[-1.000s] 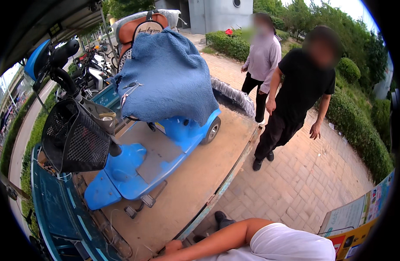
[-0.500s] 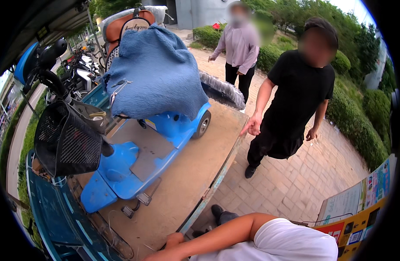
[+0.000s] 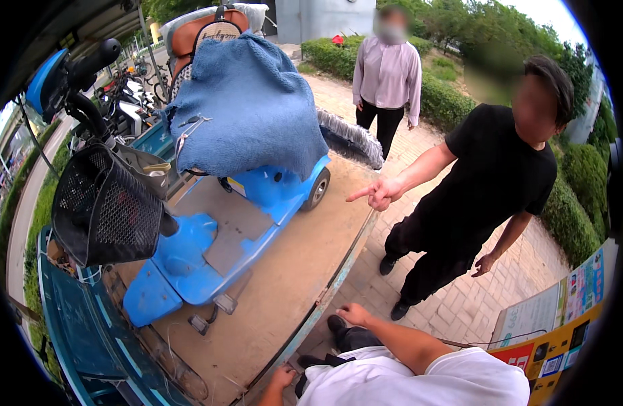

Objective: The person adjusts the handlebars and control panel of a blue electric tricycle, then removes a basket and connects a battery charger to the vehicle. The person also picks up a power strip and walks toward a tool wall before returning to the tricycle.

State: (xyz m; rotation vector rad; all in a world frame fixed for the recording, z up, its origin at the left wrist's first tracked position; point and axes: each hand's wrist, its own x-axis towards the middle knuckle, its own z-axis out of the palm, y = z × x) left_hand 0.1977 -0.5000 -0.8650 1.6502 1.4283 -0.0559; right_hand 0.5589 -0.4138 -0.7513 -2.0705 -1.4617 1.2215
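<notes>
My right hand (image 3: 355, 315) hangs low in front of my dark trousers, near my dark shoe (image 3: 336, 323). Its fingers look loosely apart, and I see nothing in them. My left hand (image 3: 282, 375) is at the lower edge, beside the rim (image 3: 301, 337) of a flat cargo bed; its fingers are too small and partly hidden, and whether it touches the rim is unclear. On the bed (image 3: 284, 264) stands a blue mobility scooter (image 3: 183, 260) with a black mesh basket (image 3: 118, 216). A blue towel (image 3: 250, 108) drapes over its seat.
Beyond the bed's right edge a person in black (image 3: 487, 169) points a finger over the bed. Another person in a pale top (image 3: 387, 74) stands farther back. A grey-fringed brush (image 3: 352, 139) lies behind the scooter. A yellow panel (image 3: 562, 355) stands at right.
My right arm has drawn back from the bed's lower edge, and my left hand now shows. The person in black has shifted right, with the pointing hand raised. The other person has straightened up.
</notes>
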